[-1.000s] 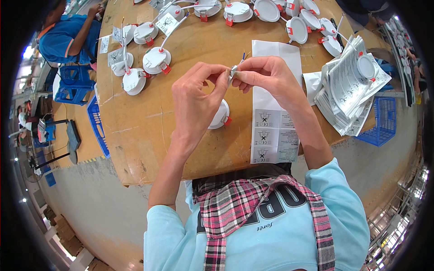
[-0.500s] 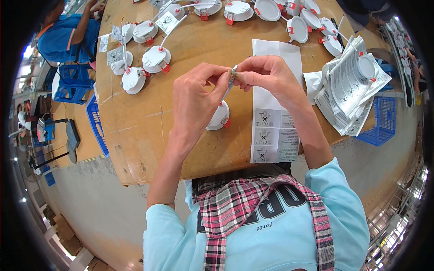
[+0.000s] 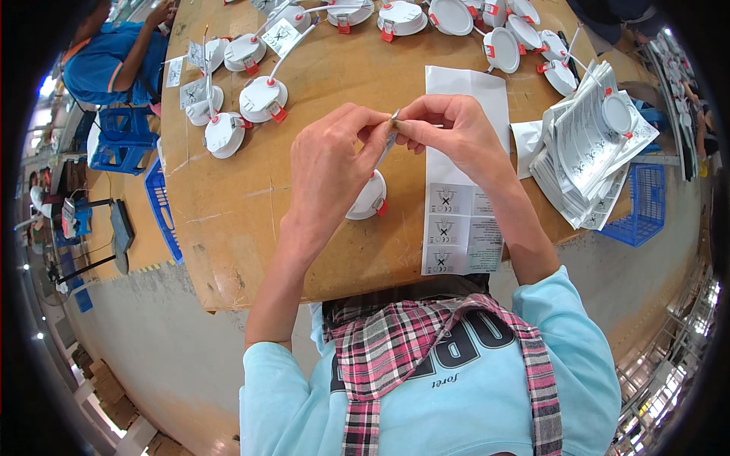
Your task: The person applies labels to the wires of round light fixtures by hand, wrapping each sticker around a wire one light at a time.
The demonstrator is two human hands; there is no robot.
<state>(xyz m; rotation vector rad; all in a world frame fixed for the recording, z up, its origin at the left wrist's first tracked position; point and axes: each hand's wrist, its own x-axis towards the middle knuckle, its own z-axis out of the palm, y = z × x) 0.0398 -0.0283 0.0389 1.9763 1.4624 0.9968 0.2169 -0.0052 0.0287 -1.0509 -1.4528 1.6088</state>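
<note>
My left hand (image 3: 328,163) and my right hand (image 3: 449,131) meet above the brown table (image 3: 251,228), and the fingertips of both pinch the end of a thin white cable (image 3: 389,139). The cable runs down to a round white downlight with red spring clips (image 3: 367,199) that lies on the table, partly hidden under my left hand. A long white paper strip with printed symbols (image 3: 462,220) lies flat below my right hand and wrist.
Several more white downlights (image 3: 262,99) lie along the far and left parts of the table. A stack of folded leaflets (image 3: 585,156) with a downlight on top sits at the right. Blue baskets (image 3: 637,205) stand beside the table. A person in blue (image 3: 114,53) works at far left.
Both hands have stayed together at the cable end, with only small finger movements. The downlight and paper strip have not moved.
</note>
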